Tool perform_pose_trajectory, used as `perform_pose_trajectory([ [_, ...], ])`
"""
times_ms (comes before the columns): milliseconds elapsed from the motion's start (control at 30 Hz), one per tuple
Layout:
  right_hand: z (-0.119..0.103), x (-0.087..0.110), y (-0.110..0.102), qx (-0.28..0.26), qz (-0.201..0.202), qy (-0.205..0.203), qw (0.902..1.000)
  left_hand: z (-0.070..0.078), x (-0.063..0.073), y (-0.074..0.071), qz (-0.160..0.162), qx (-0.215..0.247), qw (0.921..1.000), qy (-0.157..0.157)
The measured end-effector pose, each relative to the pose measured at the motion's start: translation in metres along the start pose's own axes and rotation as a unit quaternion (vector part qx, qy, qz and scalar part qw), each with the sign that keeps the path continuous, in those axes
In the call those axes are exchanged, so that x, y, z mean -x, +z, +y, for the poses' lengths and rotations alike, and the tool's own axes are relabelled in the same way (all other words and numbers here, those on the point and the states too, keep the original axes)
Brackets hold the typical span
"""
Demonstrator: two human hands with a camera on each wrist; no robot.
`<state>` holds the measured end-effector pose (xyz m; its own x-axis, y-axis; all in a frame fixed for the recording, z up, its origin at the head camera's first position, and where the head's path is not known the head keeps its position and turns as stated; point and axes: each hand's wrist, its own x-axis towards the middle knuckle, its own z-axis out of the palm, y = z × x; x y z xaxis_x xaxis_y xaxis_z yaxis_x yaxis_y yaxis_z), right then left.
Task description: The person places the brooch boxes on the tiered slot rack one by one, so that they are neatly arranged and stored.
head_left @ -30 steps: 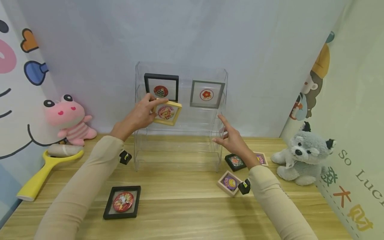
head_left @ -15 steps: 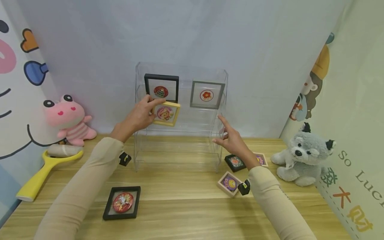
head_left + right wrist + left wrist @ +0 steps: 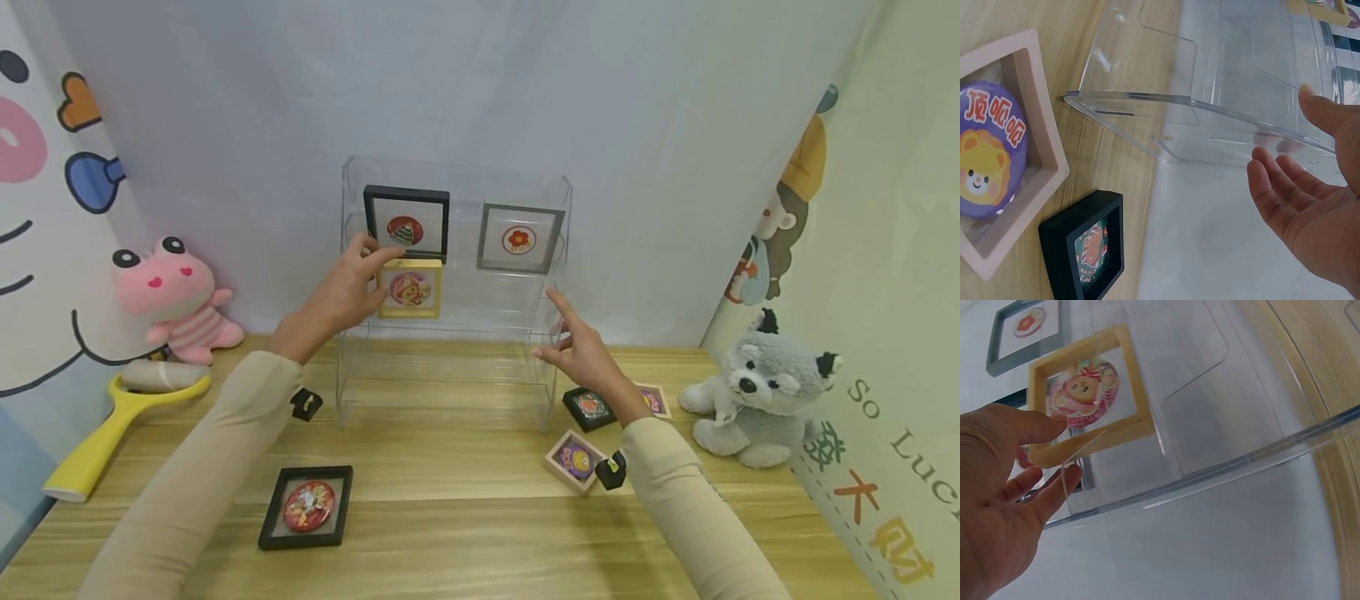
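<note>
A yellow-framed badge display (image 3: 409,289) stands upright on a middle tier of the clear acrylic stand (image 3: 453,367). My left hand (image 3: 341,283) is at its left edge; in the left wrist view the thumb (image 3: 1044,427) overlaps the frame's front, while loosely bent fingers lie by the stand's side panel. Whether the thumb presses the frame cannot be told. Above it a black-framed tree badge (image 3: 406,223) and a grey-framed flower badge (image 3: 521,239) stand on the stand. My right hand (image 3: 581,350) is beside the stand's right side, fingers extended, holding nothing.
A black-framed red badge (image 3: 307,507) lies front left on the wooden table. Right of the stand lie a small black frame (image 3: 588,407) and a pink-framed lion badge (image 3: 575,461). A yellow-handled roller (image 3: 97,446), pink plush (image 3: 172,292) and grey plush dog (image 3: 757,392) flank the area.
The yellow frame has shifted slightly left and down and turned from tilted to straight. My left hand has moved a little left with it. The right hand has stayed put.
</note>
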<state>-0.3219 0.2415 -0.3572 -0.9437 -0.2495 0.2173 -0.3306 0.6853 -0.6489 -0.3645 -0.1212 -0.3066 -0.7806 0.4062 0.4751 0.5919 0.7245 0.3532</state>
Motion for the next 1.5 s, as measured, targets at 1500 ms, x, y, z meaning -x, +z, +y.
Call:
perform_pose_trajectory([
  [1500, -0.001, 0.000, 0.000, 0.001, 0.001, 0.004, 1.0000, -0.038, 0.185, 0.005, -0.298, 0.182, 0.9354, -0.057],
])
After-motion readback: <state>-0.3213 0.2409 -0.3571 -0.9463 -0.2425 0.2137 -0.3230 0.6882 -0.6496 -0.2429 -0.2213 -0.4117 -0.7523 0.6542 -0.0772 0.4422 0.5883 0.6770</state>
